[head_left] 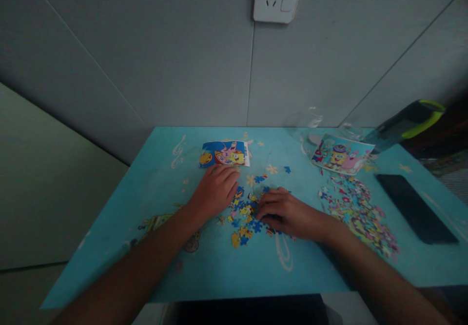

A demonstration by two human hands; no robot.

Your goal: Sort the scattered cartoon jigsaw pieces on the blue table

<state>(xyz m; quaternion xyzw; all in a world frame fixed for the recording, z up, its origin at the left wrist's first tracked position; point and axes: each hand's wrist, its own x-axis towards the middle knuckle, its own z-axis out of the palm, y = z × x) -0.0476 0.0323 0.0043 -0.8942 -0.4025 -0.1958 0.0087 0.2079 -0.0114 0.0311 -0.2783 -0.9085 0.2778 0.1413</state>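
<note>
- Right hand (pixel 283 210): rests just right of frame center, fingers bent and close together, tips down among the puzzle pieces (pixel 245 211); grip on a piece, cannot tell.
- Left hand (pixel 218 188): lies just left of frame center, fingers close together and curled down at the upper left of the same pieces; pinch on a piece, cannot tell.
- Puzzle pieces: lie loose at frame center, between and below both hands, mostly blue and yellow.
- Handling, as judged: light, thin, fairly stiff; likely to slide easily on the tabletop (pixel 120 232) and to bend at the tabs. Take hold by opposite edges, between thumb and fingertip.
- Direction: points many ways, with no shared long axis; too small for reading singly.
- Blue picture card (pixel 224 153): lies just above the left hand, long axis left to right.
- Second picture card (pixel 342 155): lies right of center, long axis sloping down to the right.
- Second pile of pieces (pixel 356 213): runs from below that card toward the lower right.
- Dark flat object (pixel 415 208): lies at far right, long axis slanting down to the right.
</note>
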